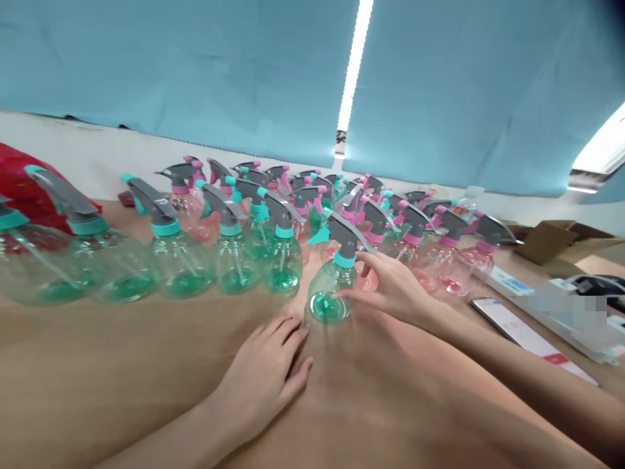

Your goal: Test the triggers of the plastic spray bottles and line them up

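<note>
A green transparent spray bottle (328,286) with a grey trigger and teal collar stands on the brown table, a little in front of the other bottles. My right hand (390,286) rests against its right side, fingers curved around the body. Just left of and below the bottle, my left hand (266,374) lies flat on the table with fingers stretched out, fingertips close to the bottle's base and holding nothing.
Several green bottles (178,260) line the left side and several pink ones (446,257) stand behind and right. A red bag (22,182) sits far left. A phone (517,332), a white strip (547,312) and cardboard box (556,238) lie at right.
</note>
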`<state>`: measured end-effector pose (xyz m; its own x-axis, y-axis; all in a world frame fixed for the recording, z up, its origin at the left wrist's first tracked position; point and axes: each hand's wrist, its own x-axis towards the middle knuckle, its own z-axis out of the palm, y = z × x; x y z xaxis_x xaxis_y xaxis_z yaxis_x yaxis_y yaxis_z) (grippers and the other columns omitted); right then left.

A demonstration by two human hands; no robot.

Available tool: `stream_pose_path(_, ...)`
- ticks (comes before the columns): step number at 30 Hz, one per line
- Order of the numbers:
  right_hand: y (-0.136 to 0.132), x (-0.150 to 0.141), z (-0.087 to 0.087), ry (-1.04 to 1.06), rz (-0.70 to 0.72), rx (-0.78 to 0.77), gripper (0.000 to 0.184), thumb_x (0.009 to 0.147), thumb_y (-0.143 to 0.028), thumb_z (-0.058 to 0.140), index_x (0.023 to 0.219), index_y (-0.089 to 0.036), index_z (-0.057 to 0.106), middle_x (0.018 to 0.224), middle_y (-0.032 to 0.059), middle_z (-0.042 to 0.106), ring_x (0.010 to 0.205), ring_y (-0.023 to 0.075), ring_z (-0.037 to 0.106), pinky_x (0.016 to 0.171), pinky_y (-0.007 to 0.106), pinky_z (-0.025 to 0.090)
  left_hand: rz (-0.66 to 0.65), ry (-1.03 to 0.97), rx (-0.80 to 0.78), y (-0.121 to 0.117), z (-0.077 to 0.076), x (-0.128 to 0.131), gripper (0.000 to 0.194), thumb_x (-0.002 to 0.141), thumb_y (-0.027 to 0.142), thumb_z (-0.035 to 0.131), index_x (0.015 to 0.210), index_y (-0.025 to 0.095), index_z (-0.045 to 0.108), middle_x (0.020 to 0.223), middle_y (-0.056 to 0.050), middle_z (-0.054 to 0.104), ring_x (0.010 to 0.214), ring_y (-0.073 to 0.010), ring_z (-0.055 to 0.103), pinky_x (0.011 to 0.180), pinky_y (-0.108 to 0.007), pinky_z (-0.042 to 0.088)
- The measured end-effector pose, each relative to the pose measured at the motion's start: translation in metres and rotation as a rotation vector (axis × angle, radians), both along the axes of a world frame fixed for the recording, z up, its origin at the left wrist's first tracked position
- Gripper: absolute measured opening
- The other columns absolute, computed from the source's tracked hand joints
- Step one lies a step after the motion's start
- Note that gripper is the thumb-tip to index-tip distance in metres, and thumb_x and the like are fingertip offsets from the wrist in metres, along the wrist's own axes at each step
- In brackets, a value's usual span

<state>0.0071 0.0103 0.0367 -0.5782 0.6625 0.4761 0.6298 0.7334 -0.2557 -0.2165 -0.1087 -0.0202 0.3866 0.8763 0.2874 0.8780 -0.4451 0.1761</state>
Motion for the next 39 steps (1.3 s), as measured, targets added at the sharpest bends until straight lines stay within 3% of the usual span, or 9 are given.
stream_pose_path(7, 0.029, -0.018, 0.004, -0.082, -0.055, 0.027, 0.054, 0.079, -0.064, 0.058, 0.104, -0.016, 0.057, 0.089, 0.0077, 0.066, 0.070, 0.0217, 0.061, 0.065, 0.035, 0.044, -0.008, 0.072, -0.030, -0.001, 0.003, 0.001, 0.037, 0.088, 0.026, 0.051, 0.122, 0.013, 0.061, 0.126, -0.014, 0.061, 0.117, -0.0328, 0.054, 0.094, -0.048, 0.048)
stream_pose_path(14, 0.034, -0.029, 0.013, -0.131, -0.089, -0.005, 0.045, 0.083, -0.064, 0.051, 0.087, -0.019, 0.054, 0.079, 0.0065, 0.064, 0.073, 0.0250, 0.061, 0.059, 0.034, 0.041, -0.029, 0.090, 0.012, -0.001, 0.000, 0.000, 0.039, 0.087, 0.025, 0.052, 0.122, 0.011, 0.060, 0.124, -0.015, 0.062, 0.114, -0.0336, 0.056, 0.091, -0.049, 0.049)
stream_pose_path(18, 0.036, -0.033, 0.014, -0.163, -0.114, -0.064, 0.049, 0.083, -0.065, 0.048, 0.090, -0.017, 0.056, 0.070, 0.0056, 0.063, 0.069, 0.0267, 0.062, 0.057, 0.035, 0.042, -0.027, 0.091, 0.049, 0.001, 0.000, 0.000, 0.038, 0.087, 0.025, 0.051, 0.122, 0.012, 0.061, 0.122, -0.014, 0.063, 0.111, -0.0327, 0.058, 0.090, -0.048, 0.049)
stream_pose_path(20, 0.036, -0.033, 0.013, -0.155, -0.108, -0.086, 0.053, 0.084, -0.063, 0.051, 0.101, -0.014, 0.058, 0.080, 0.0098, 0.068, 0.077, 0.0292, 0.065, 0.064, 0.038, 0.046, -0.025, 0.086, 0.068, 0.001, -0.001, 0.000, 0.037, 0.087, 0.024, 0.050, 0.121, 0.013, 0.061, 0.122, -0.014, 0.064, 0.110, -0.0321, 0.058, 0.090, -0.047, 0.049)
stream_pose_path(23, 0.029, -0.027, 0.012, -0.078, -0.086, -0.110, 0.066, 0.083, -0.056, 0.057, 0.128, -0.008, 0.050, 0.120, 0.0183, 0.064, 0.095, 0.0297, 0.065, 0.081, 0.041, 0.048, -0.035, 0.080, 0.093, 0.002, -0.003, 0.000, 0.036, 0.087, 0.022, 0.050, 0.120, 0.012, 0.061, 0.120, -0.014, 0.064, 0.109, -0.0316, 0.059, 0.088, -0.048, 0.049)
stream_pose_path(25, 0.019, -0.016, 0.013, -0.023, -0.086, -0.126, 0.068, 0.084, -0.053, 0.057, 0.135, -0.009, 0.045, 0.126, 0.0176, 0.062, 0.091, 0.0265, 0.066, 0.081, 0.040, 0.049, -0.041, 0.079, 0.105, 0.003, -0.004, -0.001, 0.036, 0.088, 0.023, 0.050, 0.120, 0.012, 0.060, 0.119, -0.014, 0.064, 0.108, -0.0314, 0.059, 0.088, -0.047, 0.048)
stream_pose_path(28, 0.002, 0.007, 0.016, 0.054, -0.161, -0.098, 0.047, 0.087, -0.048, 0.055, 0.120, -0.015, 0.060, 0.095, 0.0096, 0.072, 0.074, 0.0220, 0.065, 0.068, 0.035, 0.048, -0.043, 0.068, 0.111, 0.005, -0.004, -0.001, 0.035, 0.089, 0.026, 0.050, 0.120, 0.013, 0.060, 0.119, -0.013, 0.064, 0.108, -0.0312, 0.058, 0.088, -0.047, 0.047)
stream_pose_path(32, -0.003, 0.038, 0.016, 0.149, -0.345, -0.052, 0.037, 0.085, -0.049, 0.058, 0.103, -0.019, 0.068, 0.067, 0.0027, 0.066, 0.057, 0.0172, 0.059, 0.058, 0.031, 0.045, -0.047, 0.038, 0.111, 0.007, -0.002, 0.000, 0.031, 0.091, 0.026, 0.048, 0.118, 0.015, 0.059, 0.117, -0.012, 0.065, 0.108, -0.0308, 0.057, 0.088, -0.047, 0.046)
stream_pose_path(39, 0.026, 0.035, 0.006, 0.196, -0.382, -0.146, 0.065, 0.079, -0.058, 0.060, 0.124, -0.011, 0.057, 0.116, 0.0151, 0.067, 0.083, 0.0260, 0.067, 0.075, 0.040, 0.050, -0.093, -0.020, 0.120, 0.014, 0.000, 0.009, 0.025, 0.092, 0.022, 0.045, 0.114, 0.017, 0.058, 0.112, -0.009, 0.065, 0.104, -0.0283, 0.058, 0.088, -0.045, 0.043)
